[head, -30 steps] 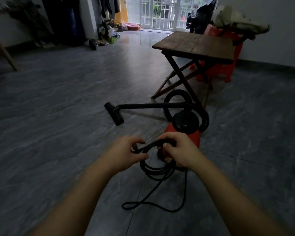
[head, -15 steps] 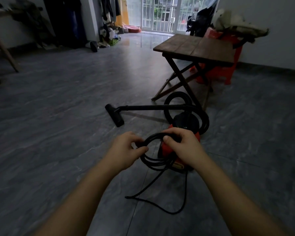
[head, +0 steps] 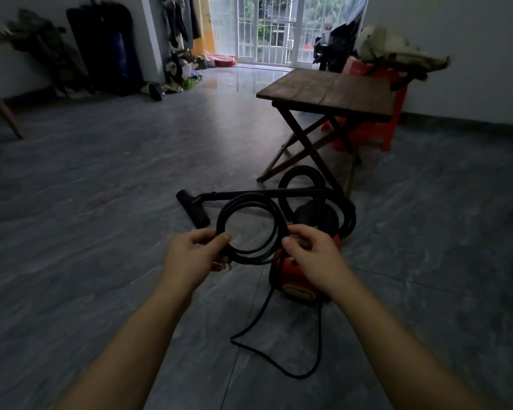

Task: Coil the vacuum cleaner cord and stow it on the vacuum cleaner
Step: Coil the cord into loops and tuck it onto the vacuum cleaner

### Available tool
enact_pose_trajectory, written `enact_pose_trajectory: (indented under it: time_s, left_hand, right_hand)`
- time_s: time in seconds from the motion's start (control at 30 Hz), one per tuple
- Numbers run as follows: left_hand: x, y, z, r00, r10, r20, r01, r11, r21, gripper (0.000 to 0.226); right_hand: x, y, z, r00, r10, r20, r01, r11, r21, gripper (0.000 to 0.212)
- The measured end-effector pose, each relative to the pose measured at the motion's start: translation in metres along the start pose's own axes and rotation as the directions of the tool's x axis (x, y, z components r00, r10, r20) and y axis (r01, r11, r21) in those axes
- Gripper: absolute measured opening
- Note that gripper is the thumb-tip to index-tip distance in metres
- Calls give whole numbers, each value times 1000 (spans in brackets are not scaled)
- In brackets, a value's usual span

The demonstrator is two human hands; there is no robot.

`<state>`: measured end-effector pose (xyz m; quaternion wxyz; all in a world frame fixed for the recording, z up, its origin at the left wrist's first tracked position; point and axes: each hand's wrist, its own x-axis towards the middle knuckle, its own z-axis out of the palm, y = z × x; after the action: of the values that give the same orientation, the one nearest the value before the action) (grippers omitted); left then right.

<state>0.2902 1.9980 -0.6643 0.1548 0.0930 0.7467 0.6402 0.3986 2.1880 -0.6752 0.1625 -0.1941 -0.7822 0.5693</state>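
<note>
Currently my left hand (head: 194, 255) and right hand (head: 311, 253) pinch the black looped cord coil (head: 249, 202); its slack tail (head: 279, 366) may snag, springing loops loose.

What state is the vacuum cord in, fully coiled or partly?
Partly coiled. The left hand and right hand hold several loops of the cord, while a slack length trails across the floor.

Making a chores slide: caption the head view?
Left hand and right hand hold the coiled black cord by the red vacuum cleaner; slack trails on the floor.
</note>
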Motion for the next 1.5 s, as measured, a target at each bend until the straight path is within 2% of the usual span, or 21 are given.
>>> enact_pose_trajectory:
  time_s: [0.07,0.23,0.43,0.57,0.73,1.03,1.17,1.23,1.33,1.5]
  left_hand:
    - [-1,1,1,999,-46,15,46,997,-69,7]
    - [-5,-1,6,981,-156,111,174,968,-180,8]
    - [-8,0,5,948,-176,265,211,971,-112,18]
    - [-8,-2,5,946,-158,283,176,984,-40,16]
    - [-11,-5,5,944,-149,295,126,987,96,14]
    - [-12,0,-1,959,-128,252,54,958,281,16]
    - [-6,-4,-6,982,30,184,-112,884,453,31]
    - [-3,-7,-8,971,74,229,-183,846,501,36]
    - [-4,-9,-6,943,89,320,-270,768,581,38]
    - [-6,-8,-2,928,111,355,-314,747,587,33]
  right_hand:
    - [1,-3,0,1000,16,-12,-15,999,47,22]
    - [-2,-9,-3,995,55,-79,-38,978,204,19]
    - [-3,-13,-8,994,79,-79,-50,946,320,15]
    - [-3,-13,-7,993,93,-74,-65,946,317,21]
    - [-5,-15,-6,995,83,-50,-61,939,340,15]
    - [-3,-14,-2,998,67,4,-66,964,259,13]
    - [-6,-7,1,998,20,56,-21,1000,7,9]
    - [-9,-6,3,995,11,101,-4,997,-72,9]
    - [-10,-8,1,988,10,151,6,995,-103,14]
    - [-11,-9,-3,982,-1,188,15,997,-78,12]
